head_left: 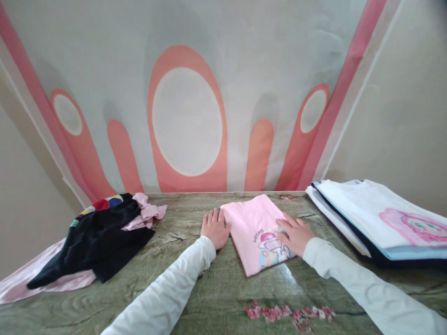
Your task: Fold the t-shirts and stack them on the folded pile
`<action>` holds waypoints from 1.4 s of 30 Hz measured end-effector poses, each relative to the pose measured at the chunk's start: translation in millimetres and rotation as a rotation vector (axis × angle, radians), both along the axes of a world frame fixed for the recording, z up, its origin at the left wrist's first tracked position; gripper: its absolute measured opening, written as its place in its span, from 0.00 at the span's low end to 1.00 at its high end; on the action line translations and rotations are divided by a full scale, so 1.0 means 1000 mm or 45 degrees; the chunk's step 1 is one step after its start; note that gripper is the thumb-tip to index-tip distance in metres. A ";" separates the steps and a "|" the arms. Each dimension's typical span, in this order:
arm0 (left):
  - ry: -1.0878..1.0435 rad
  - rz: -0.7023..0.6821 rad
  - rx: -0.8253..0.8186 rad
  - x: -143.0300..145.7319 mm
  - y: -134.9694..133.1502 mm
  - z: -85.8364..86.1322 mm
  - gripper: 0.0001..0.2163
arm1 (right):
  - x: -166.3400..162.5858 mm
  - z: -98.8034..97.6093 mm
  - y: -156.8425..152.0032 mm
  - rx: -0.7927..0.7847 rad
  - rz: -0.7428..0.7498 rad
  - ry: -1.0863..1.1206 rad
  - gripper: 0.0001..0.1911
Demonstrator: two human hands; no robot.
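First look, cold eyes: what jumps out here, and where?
Probably the large coral-rimmed white oval on the backdrop, upper middle. Next, the folded pink SNOOPY shirt on the wood-look table, with the left hand at its left edge and the right hand on its right side. Then the contrast: rumpled black-and-pink clothes far left, neat folded stack far right.

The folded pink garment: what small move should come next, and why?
Probably slide the left hand and right hand under the folded pink garment to lift it: it lies flat, a hand rests at each side, and a stack of clothes lies to the right.
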State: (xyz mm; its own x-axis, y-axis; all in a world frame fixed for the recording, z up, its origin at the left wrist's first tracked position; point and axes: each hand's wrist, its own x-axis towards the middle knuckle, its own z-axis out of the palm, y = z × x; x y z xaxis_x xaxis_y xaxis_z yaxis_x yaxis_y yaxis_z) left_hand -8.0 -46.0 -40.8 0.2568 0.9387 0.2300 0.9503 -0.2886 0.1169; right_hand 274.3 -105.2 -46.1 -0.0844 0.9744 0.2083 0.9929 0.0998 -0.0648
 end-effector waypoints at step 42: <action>-0.607 0.081 -0.171 -0.006 0.127 0.006 0.21 | 0.017 0.004 0.162 -0.196 -0.309 0.572 0.20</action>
